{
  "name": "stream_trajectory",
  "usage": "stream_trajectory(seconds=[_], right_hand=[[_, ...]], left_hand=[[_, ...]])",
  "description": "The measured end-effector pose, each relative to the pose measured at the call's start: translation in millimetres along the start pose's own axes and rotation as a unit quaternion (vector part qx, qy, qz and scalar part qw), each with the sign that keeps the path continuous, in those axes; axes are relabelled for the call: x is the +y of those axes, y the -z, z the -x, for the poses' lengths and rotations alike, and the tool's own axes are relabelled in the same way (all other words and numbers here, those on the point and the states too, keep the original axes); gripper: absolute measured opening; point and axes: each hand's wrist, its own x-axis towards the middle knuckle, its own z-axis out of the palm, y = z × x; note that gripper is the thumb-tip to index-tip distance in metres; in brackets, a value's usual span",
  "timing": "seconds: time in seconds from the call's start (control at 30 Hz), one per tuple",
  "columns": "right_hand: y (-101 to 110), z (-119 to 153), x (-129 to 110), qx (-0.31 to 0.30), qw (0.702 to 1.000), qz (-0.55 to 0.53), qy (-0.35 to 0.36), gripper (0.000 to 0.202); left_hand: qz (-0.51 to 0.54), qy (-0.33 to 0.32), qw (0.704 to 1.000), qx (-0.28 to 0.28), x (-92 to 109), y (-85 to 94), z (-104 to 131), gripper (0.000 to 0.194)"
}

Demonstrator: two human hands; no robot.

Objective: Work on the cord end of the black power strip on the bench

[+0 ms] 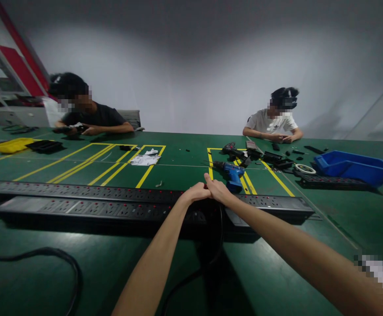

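My left hand (196, 193) and my right hand (220, 192) are together above the power strips, touching each other. Both sets of fingers look folded, with a thumb raised between them; anything inside is hidden. Under my forearms and hands lies the front power strip (89, 209), a long black bar with rows of sockets and small red switches. Right behind it runs the rear power strip (285, 202). A black cable (220, 245) drops below my hands and trails toward me. Just beyond my right hand rests a blue cordless drill (233, 173).
Another drill (232, 149), black parts (278, 161), a tape roll (305, 169) and a blue bin (352, 166) are on the right. White papers (147, 158) and a yellow tray (12, 145) are farther left. A cable (56, 253) curves at near left. Two people sit opposite.
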Motion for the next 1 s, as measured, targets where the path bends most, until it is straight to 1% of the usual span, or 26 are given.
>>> stream_trajectory(seconds=[0.13, 0.23, 0.3, 0.4, 0.47, 0.5, 0.57, 0.6, 0.67, 0.73, 0.77, 0.83, 0.93, 1.0], right_hand=[[-2, 2, 2, 0.054, 0.998, -0.01, -0.036, 0.078], [-5, 2, 6, 0.083, 0.994, -0.057, -0.032, 0.077], [-6, 3, 9, 0.094, 0.99, -0.101, -0.014, 0.075], [-5, 10, 21, 0.115, 0.983, -0.14, 0.036, 0.065], [0, 17, 34, 0.126, 0.983, -0.118, 0.058, 0.053], [3, 22, 42, 0.128, 0.986, -0.095, 0.054, 0.047], [12, 29, 59, 0.097, 0.994, -0.05, 0.029, 0.037], [17, 32, 67, 0.064, 0.996, -0.051, 0.035, 0.034], [27, 35, 78, -0.025, 0.993, -0.088, 0.071, 0.034], [33, 37, 84, -0.088, 0.982, -0.134, 0.098, 0.038], [36, 37, 85, -0.1, 0.979, -0.148, 0.1, 0.039], [38, 38, 84, -0.106, 0.978, -0.158, 0.086, 0.04], [41, 38, 80, -0.12, 0.978, -0.158, 0.056, 0.039], [44, 35, 78, -0.13, 0.98, -0.145, 0.048, 0.037]], left_hand=[[0.01, 0.0, 1.0, -0.011, 0, -0.2, -3, 0.017], [0.024, -0.004, 0.999, -0.022, -4, -0.1, -6, 0.018], [0.043, -0.015, 0.998, -0.038, -7, -0.9, -7, 0.021], [0.076, -0.038, 0.994, -0.066, -12, -3.1, -9, 0.026], [0.096, -0.052, 0.991, -0.08, -15, -4.4, -9, 0.031], [0.105, -0.054, 0.99, -0.083, -16, -4.7, -9, 0.034], [0.114, -0.05, 0.989, -0.083, -17, -4.5, -9, 0.042], [0.115, -0.046, 0.989, -0.083, -17, -4.0, -9, 0.045], [0.115, -0.035, 0.989, -0.09, -16, -2.8, -9, 0.05], [0.117, -0.024, 0.988, -0.099, -14, -1.8, -8, 0.052], [0.117, -0.018, 0.988, -0.1, -13, -1.6, -8, 0.053], [0.116, -0.011, 0.989, -0.094, -12, -1.8, -6, 0.052], [0.12, -0.013, 0.989, -0.086, -9, -2.2, -4, 0.047], [0.122, -0.01, 0.989, -0.083, -7, -1.6, -3, 0.044]])
